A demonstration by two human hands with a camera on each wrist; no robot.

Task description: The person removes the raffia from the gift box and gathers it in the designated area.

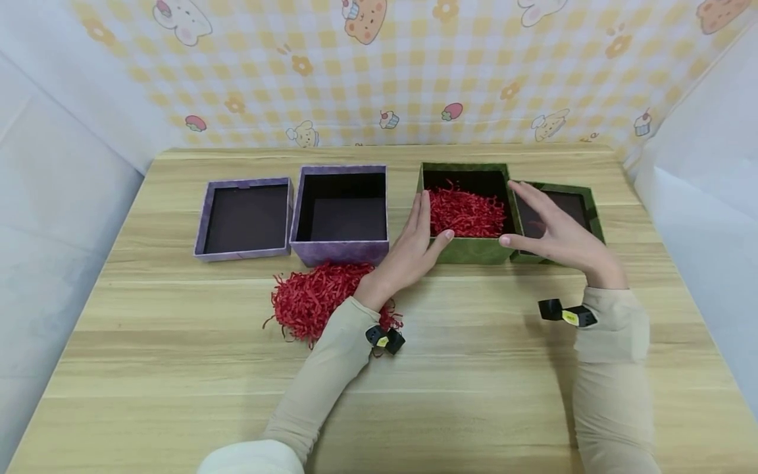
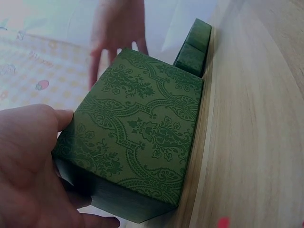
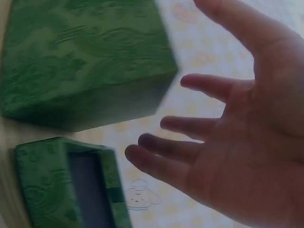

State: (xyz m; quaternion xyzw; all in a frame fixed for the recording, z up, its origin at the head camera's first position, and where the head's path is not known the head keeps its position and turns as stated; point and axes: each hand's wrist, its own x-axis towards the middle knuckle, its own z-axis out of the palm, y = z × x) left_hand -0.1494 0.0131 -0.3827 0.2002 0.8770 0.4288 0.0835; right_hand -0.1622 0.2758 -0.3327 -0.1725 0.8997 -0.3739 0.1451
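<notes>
A green patterned box [image 1: 474, 252] stands without its lid at the right of the table, with red shredded paper [image 1: 464, 212] inside. My left hand [image 1: 408, 253] lies along the box's left side, fingers straight, the thumb at its front edge; in the left wrist view the same hand [image 2: 28, 166] is beside the box [image 2: 137, 123]. On the box's right side, my right hand [image 1: 559, 237] is held with fingers spread, above the green lid [image 1: 553, 210]. The right wrist view shows that hand [image 3: 247, 128] apart from the box [image 3: 85, 61], palm facing it.
Left of the green box stands a purple box [image 1: 340, 252], and beside that its purple lid [image 1: 243, 220]. A heap of red shredded paper [image 1: 314, 299] lies on the wooden table [image 1: 474, 382] in front of the purple box, partly under my left forearm. A checked cloth [image 1: 408, 72] hangs behind.
</notes>
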